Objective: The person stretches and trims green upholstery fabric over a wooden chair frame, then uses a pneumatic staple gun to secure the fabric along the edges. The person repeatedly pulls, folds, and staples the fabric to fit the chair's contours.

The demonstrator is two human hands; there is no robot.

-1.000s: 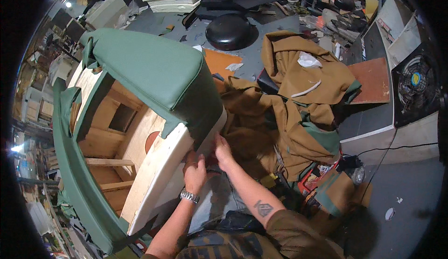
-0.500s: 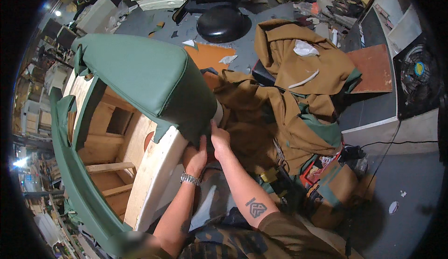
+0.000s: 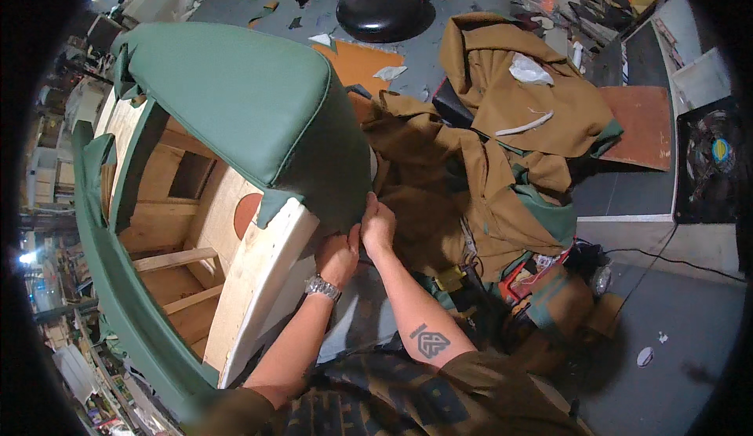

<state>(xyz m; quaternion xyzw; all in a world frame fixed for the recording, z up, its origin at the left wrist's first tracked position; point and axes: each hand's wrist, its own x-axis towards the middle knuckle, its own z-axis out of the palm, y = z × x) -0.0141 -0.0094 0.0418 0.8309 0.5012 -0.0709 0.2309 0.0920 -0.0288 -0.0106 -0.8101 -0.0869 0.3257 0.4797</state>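
Observation:
A wooden furniture frame [image 3: 259,299], perhaps of a sofa or armchair, leans on my left with its hollow inside showing. Smooth green upholstery [image 3: 235,94], like leather, is stretched over its padded end, with a seam along the edge. At the lower corner of that cover, my right hand [image 3: 378,226] pinches the green edge from the outer side. Close beside it, my left hand [image 3: 338,260], with a metal watch on the wrist, is closed on the same edge next to the white padding. Its fingertips are partly hidden.
Brown fabric with green patches [image 3: 439,177] lies heaped to the right. Beyond it are an orange sheet [image 3: 365,67], a black round cushion [image 3: 379,10] and a reddish board [image 3: 637,126]. A fan [image 3: 715,153] stands at far right, its cable [image 3: 690,259] trailing over the floor.
My view has shifted slightly, so the frame sits a little further left and higher. Both hands stay at the cover's lower corner, now closer together.

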